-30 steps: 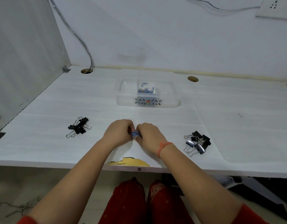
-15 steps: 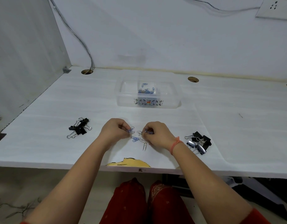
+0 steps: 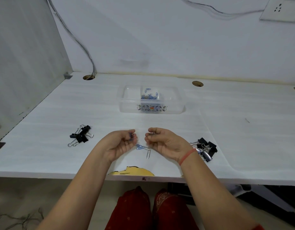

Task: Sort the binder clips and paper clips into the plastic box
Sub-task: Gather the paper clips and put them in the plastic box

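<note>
A clear plastic box [image 3: 126, 106] stands mid-desk with several blue paper clips [image 3: 149, 96] in its middle compartment. My left hand [image 3: 121, 143] is raised just above the desk, fingers curled around a few blue paper clips. My right hand [image 3: 165, 141] is level with it, fingertips pinched on what looks like paper clips, mostly hidden. Between the hands, loose paper clips [image 3: 142, 148] lie on the desk. One pile of black binder clips [image 3: 81, 135] lies to the left, another binder clip pile [image 3: 205, 148] just right of my right wrist.
The white desk [image 3: 243, 138] has a chipped front edge [image 3: 132, 170] below my hands. Cable holes [image 3: 197, 83] sit along the back. A side panel closes the left, a wall the back, with a cable [image 3: 80, 42] running down into one hole.
My hands were pressed together over the clips a second ago. They have parted and lifted slightly, each with clips, leaving a few paper clips on the desk between them.
</note>
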